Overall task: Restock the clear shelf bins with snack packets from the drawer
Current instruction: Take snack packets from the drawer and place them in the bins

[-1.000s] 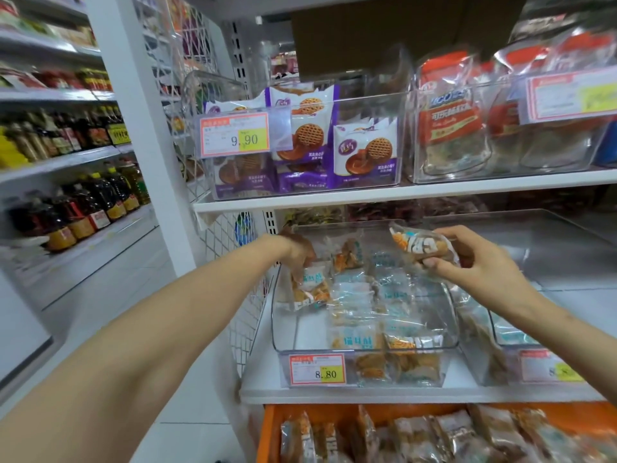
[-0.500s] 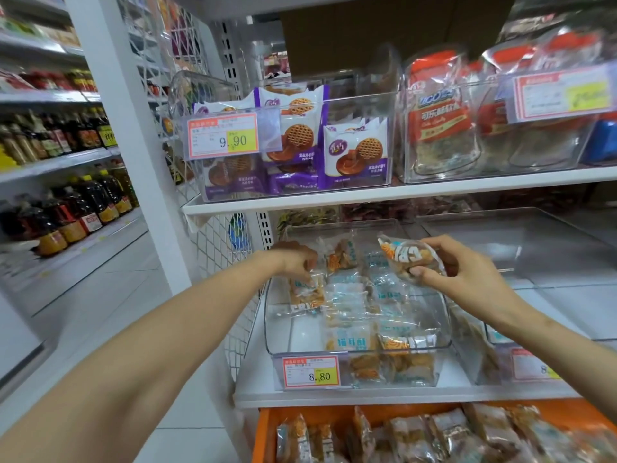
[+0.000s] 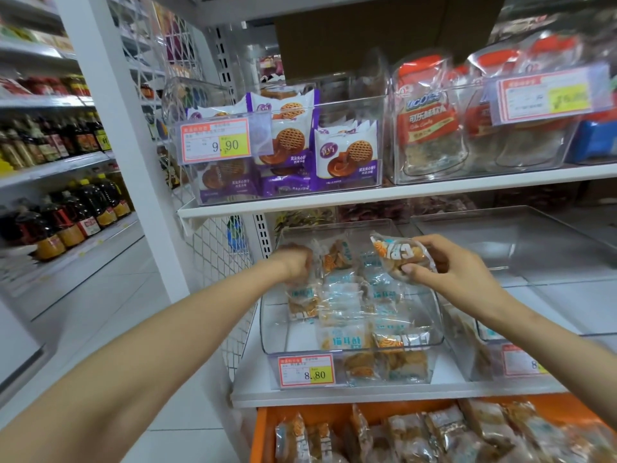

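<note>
Two hands up at one clear shelf bin point(image 3: 271, 329). One snack packet point(image 3: 399, 253) pinched in right hand point(image 3: 457, 272), thumb underneath, fingers curled over top, held above bin's back right part. Left hand point(image 3: 293, 262) blurred, down at bin's back left corner, fingers bent onto a second packet point(image 3: 302, 300); grip impossible to tell. Below and between both hands, roughly ten heaped packets point(image 3: 347, 339) in bin, overlapping, exact count unclear. One price tag point(image 3: 306, 370) on bin front, nearer than hands. Lowest, one orange drawer point(image 3: 262, 429), open, crammed with drawer packets point(image 3: 444, 429), too many to count.
</note>
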Demonstrator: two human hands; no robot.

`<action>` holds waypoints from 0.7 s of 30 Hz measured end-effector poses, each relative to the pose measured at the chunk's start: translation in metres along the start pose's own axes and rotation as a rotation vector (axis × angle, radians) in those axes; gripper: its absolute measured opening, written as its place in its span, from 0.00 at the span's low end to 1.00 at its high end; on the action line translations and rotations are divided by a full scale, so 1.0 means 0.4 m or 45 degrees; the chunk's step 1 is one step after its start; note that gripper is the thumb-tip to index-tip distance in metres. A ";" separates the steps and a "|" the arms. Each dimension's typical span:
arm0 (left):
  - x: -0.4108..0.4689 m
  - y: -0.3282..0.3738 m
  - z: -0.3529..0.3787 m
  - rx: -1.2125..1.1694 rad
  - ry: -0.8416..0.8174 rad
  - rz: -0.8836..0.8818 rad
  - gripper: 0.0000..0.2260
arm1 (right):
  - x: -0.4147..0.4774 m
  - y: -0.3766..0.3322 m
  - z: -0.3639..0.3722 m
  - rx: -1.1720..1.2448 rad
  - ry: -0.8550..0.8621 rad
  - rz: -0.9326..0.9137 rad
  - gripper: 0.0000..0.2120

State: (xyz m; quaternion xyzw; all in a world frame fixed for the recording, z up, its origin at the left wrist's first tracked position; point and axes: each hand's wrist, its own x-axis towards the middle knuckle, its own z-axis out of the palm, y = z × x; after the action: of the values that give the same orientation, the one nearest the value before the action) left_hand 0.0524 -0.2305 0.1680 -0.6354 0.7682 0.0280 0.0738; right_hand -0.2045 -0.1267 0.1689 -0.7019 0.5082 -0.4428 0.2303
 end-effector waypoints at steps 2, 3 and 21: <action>-0.008 -0.006 -0.029 -0.192 -0.064 -0.021 0.07 | 0.000 0.001 -0.002 0.015 -0.003 0.001 0.14; -0.014 -0.005 -0.036 -0.292 -0.203 -0.040 0.08 | 0.000 0.001 -0.003 0.021 -0.007 0.003 0.14; -0.016 0.016 0.018 -0.245 -0.015 -0.069 0.06 | 0.012 0.035 -0.009 0.085 -0.068 0.088 0.09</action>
State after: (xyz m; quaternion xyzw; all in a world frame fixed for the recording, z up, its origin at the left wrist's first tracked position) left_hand 0.0480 -0.2222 0.1616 -0.6600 0.7439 0.1034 0.0179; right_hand -0.2145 -0.1361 0.1617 -0.6874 0.5106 -0.4325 0.2822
